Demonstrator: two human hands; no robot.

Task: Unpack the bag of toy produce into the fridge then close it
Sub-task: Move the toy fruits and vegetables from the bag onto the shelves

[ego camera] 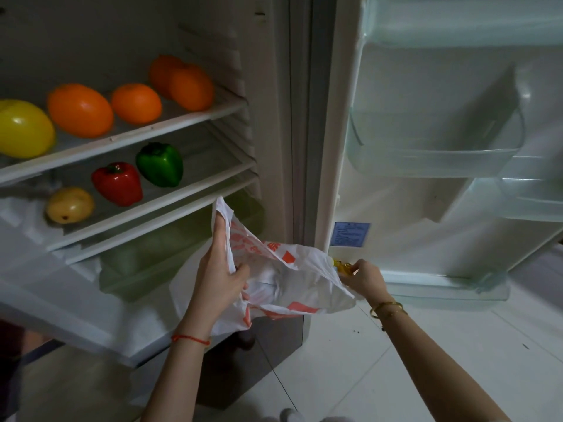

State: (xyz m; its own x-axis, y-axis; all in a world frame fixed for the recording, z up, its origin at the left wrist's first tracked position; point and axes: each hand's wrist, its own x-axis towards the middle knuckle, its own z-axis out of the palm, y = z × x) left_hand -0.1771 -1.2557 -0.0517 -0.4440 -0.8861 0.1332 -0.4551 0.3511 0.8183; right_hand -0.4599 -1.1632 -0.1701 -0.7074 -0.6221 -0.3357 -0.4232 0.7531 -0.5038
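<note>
In the open fridge (274, 117), oranges (136, 103) line the upper shelf's front edge and peppers (117, 183) sit below, while the left hand (221, 269) clamps the bag (292, 278) and the right hand (365, 277) pinches a yellow toy (341, 264) at its mouth.

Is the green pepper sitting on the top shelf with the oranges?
No. The green pepper sits on the second shelf beside the red pepper, one level below the oranges.
</note>
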